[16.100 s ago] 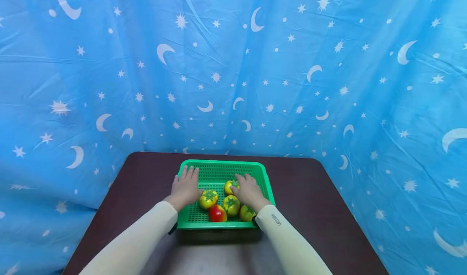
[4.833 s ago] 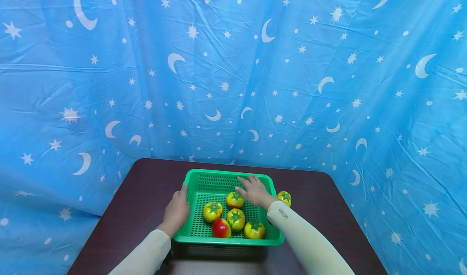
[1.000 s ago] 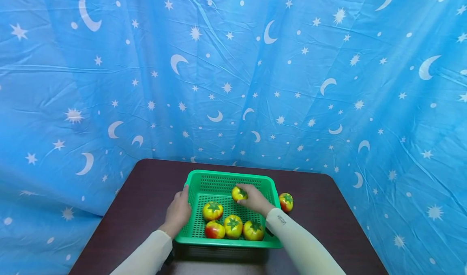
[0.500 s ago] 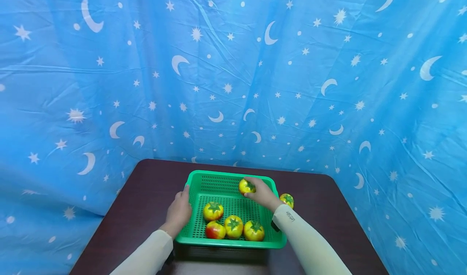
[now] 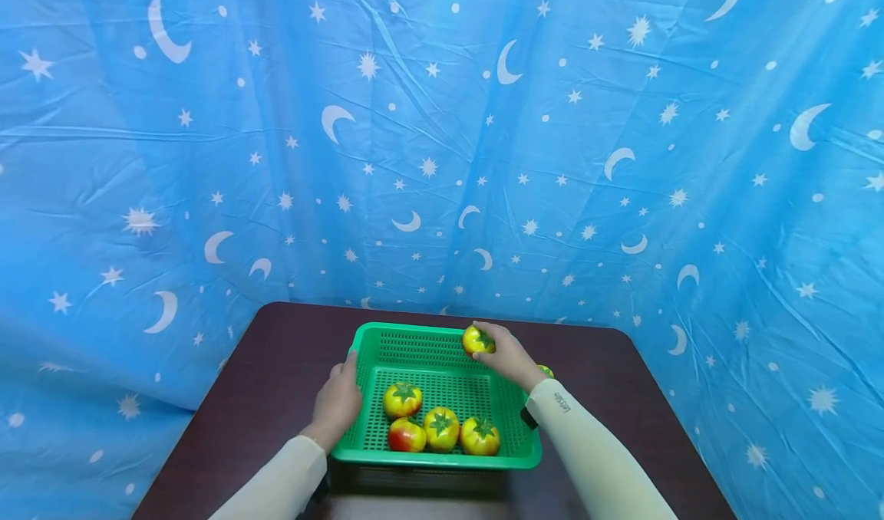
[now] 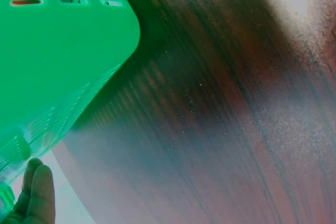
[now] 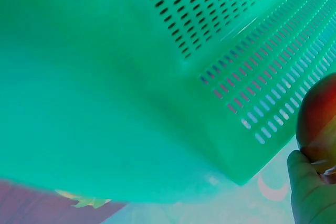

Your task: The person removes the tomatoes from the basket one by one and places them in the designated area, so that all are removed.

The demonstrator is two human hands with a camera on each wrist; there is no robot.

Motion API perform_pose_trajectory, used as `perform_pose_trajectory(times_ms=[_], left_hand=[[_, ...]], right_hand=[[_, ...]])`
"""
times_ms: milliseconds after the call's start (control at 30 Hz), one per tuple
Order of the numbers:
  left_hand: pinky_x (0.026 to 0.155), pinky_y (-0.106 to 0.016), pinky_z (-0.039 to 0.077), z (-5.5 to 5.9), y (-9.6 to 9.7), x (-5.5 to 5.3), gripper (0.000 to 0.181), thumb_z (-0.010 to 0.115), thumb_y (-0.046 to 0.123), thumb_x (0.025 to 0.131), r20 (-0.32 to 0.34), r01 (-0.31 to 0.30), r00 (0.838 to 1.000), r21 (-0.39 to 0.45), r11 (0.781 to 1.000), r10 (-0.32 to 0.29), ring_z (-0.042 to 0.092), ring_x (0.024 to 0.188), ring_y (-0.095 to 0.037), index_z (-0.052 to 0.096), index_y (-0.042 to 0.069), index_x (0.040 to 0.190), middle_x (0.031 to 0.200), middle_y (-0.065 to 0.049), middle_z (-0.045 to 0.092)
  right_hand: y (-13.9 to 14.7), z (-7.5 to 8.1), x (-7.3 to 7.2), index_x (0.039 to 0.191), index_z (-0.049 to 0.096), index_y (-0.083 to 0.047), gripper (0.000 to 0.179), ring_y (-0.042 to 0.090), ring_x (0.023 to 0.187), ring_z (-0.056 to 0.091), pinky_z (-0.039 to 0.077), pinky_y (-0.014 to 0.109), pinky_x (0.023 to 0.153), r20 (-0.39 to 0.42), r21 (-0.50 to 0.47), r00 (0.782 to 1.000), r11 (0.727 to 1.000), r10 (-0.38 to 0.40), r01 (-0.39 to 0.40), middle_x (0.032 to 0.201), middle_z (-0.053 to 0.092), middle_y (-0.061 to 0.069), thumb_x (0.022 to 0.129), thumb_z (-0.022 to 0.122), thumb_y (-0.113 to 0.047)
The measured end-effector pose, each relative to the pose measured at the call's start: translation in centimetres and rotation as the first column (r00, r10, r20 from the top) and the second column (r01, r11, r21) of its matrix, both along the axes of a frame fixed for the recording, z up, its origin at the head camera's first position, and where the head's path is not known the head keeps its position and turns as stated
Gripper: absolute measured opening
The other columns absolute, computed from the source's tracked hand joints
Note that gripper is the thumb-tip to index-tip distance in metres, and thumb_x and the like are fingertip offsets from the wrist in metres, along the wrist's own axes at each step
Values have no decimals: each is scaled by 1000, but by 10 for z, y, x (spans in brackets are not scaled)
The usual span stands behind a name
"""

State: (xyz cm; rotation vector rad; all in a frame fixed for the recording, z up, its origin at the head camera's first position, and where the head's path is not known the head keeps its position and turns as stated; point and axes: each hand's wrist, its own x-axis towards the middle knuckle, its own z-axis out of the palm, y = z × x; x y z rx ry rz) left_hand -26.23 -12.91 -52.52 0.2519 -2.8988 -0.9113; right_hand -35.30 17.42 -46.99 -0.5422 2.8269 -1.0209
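A green plastic basket (image 5: 442, 459) with slotted walls stands on the table. Yellow-and-red tomatoes with green leafy tops lie inside near its front, among them a tomato (image 5: 403, 400) behind a redder tomato (image 5: 407, 435). My right hand (image 5: 509, 357) pinches another tomato (image 5: 477, 340) above the basket's far right rim. In the right wrist view a finger (image 7: 307, 187) presses against that tomato (image 7: 320, 119). My left hand (image 5: 337, 401) holds the basket's left side by the rim. The left wrist view shows its fingers (image 6: 41, 192) against the outside of the wall; its thumb is hidden.
One more tomato (image 5: 546, 370) sits on the table outside the basket's right wall, mostly hidden behind my right wrist. The dark brown table (image 5: 276, 351) has rounded far corners. A blue curtain (image 5: 442, 121) with moons and stars hangs behind it and along both sides.
My right hand has carried its tomato up from inside the basket, away from me and rightward to the far rim. My left hand stays at the left side.
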Motion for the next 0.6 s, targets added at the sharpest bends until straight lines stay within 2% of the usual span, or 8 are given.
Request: perform_pose_trajectory(times_ms=[367, 600], left_hand=[[91, -53, 49, 0, -1, 0, 68, 54, 8, 93, 7, -4, 1000, 10, 1000, 4, 59, 106, -33, 19, 9, 151, 136, -23, 45], [91, -54, 49, 0, 0, -1, 68, 54, 8, 92, -1, -4, 1000, -6, 1000, 4, 59, 105, -33, 20, 8, 151, 135, -23, 45]], right_hand=[[15, 5, -6, 142, 41, -25, 62, 24, 124, 48, 50, 42, 91, -13, 2, 997, 997, -81, 81, 145, 43, 4, 87, 68, -22], [34, 8, -9, 144, 39, -23, 61, 28, 130, 43, 47, 46, 98, -1, -5, 990, 990, -139, 139, 148, 39, 6, 89, 65, -22]])
